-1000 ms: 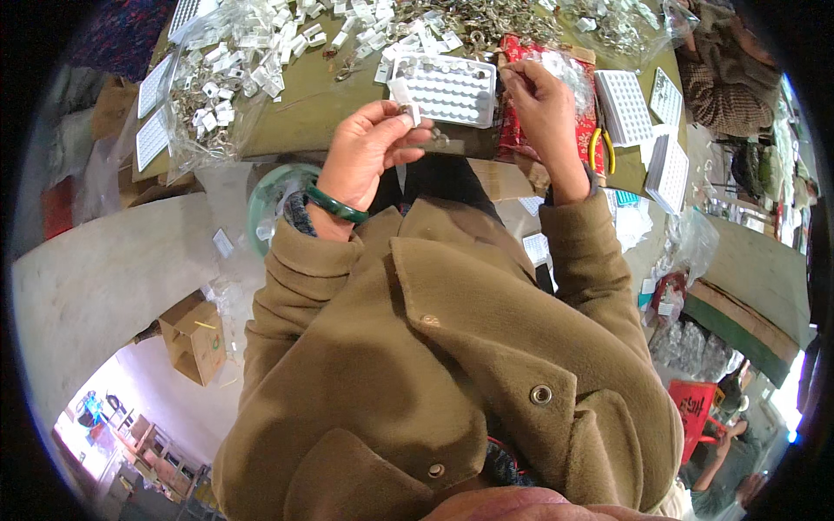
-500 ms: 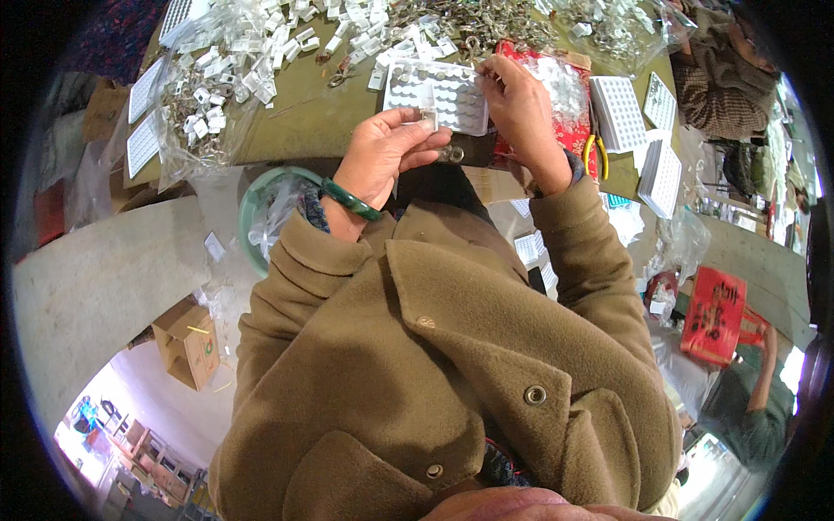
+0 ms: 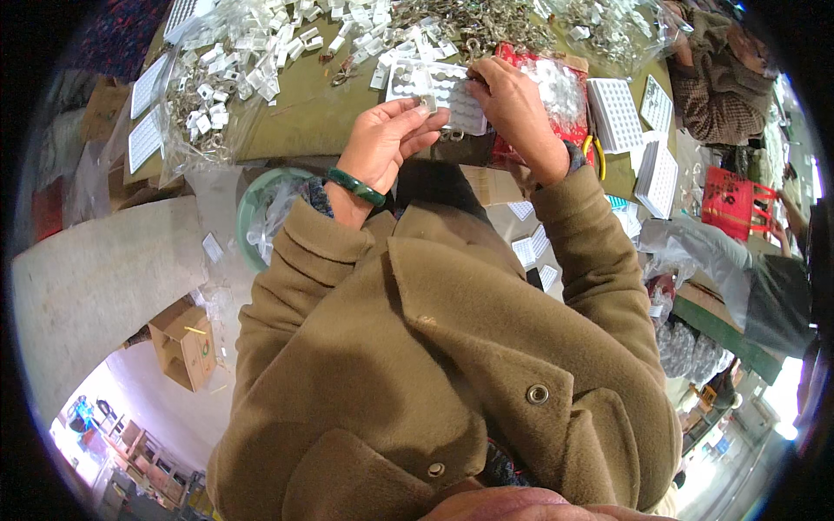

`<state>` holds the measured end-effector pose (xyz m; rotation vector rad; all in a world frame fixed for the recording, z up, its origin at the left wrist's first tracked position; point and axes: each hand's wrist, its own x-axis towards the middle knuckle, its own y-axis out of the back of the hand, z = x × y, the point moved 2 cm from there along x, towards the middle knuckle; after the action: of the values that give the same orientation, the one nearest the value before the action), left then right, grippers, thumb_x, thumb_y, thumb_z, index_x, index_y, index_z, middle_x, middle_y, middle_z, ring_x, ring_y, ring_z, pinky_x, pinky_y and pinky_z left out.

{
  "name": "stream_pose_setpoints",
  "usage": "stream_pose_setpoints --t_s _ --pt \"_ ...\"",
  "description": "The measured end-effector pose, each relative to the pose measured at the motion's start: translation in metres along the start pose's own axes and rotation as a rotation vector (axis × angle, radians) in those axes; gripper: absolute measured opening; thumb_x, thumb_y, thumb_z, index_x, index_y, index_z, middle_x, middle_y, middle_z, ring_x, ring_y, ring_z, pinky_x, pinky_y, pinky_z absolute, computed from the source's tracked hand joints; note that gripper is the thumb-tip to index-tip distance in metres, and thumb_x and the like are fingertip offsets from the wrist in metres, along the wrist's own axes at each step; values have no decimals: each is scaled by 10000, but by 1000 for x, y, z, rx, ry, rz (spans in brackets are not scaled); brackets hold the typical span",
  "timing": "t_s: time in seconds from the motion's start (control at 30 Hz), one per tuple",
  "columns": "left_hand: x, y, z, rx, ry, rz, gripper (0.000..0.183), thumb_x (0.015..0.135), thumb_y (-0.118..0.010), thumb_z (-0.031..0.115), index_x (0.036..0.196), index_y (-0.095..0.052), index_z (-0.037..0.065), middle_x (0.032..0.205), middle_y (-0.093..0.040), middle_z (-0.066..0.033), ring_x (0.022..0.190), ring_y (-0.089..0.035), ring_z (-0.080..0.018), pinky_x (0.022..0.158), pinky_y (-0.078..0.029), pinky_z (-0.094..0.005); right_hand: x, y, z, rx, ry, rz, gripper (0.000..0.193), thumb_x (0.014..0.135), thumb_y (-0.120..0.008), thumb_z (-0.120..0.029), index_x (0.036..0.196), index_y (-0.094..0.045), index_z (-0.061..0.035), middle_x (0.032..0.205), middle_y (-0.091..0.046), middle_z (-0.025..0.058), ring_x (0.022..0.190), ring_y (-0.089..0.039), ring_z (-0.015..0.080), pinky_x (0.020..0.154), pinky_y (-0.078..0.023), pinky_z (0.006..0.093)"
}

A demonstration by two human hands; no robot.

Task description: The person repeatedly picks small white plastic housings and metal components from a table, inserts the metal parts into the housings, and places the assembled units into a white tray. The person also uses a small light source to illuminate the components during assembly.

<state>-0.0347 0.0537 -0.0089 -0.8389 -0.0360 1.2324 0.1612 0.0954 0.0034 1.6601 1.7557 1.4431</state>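
My left hand (image 3: 387, 139), with a green bangle at its wrist, pinches a small clear plastic key tag (image 3: 426, 103) between thumb and fingers. A metal ring (image 3: 453, 135) hangs just below those fingers. Behind the tag lies a white tray (image 3: 476, 122) with rows of round spots, at the table's near edge. My right hand (image 3: 519, 111) is over the tray's right side. Its thumb and forefinger are closed together at the tray's upper right; whatever they hold is too small to make out.
White plastic tags (image 3: 252, 69) and metal key rings (image 3: 495, 22) are heaped at the back. Right of my hand lie a red patterned bag (image 3: 575, 130), yellow-handled pliers (image 3: 594, 154) and stacked white trays (image 3: 615, 113). A green basin (image 3: 248, 221) stands below left. A person carries a red basket (image 3: 728, 204) at right.
My right hand has shifted slightly left over the tray. The left hand has raised the tag a little. At right, the other person's red basket has moved farther up the picture.
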Motion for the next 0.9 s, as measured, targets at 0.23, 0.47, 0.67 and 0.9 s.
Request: stream_pose_setpoints --t_s 0.23,0.47,0.67,0.9 --pt "-4 -1 -3 26 -52 -12 227 924 -567 99 1115 -568 -25 1037 -654 -114 978 -652 -176 751 -561 -210 -12 20 -38 376 -136 -56 152 785 -671 -135 869 -592 -37 695 -602 125 656 -615 299 585 -482 378" --pt "-9 -6 -4 122 -91 -42 258 907 -602 103 1123 -589 -37 1014 -661 -94 865 -658 -138 735 -544 -227 -17 16 -63 256 58 53 121 782 -643 -109 871 -584 -52 788 -596 121 723 -613 322 619 -496 381" --pt "-17 0 -5 150 -87 35 275 896 -608 85 1137 -583 -47 994 -661 -84 858 -658 -141 745 -546 -242 -28 6 -62 273 64 33 44 780 -650 -102 791 -615 -77 732 -584 96 692 -608 316 581 -494 391" --pt "-11 4 -10 -8 -19 25 189 892 -615 95 1057 -622 3 972 -673 -77 833 -662 -123 684 -557 -211 -31 2 -53 407 95 34 132 807 -637 -67 924 -697 -59 785 -645 124 690 -650 254 580 -510 326"
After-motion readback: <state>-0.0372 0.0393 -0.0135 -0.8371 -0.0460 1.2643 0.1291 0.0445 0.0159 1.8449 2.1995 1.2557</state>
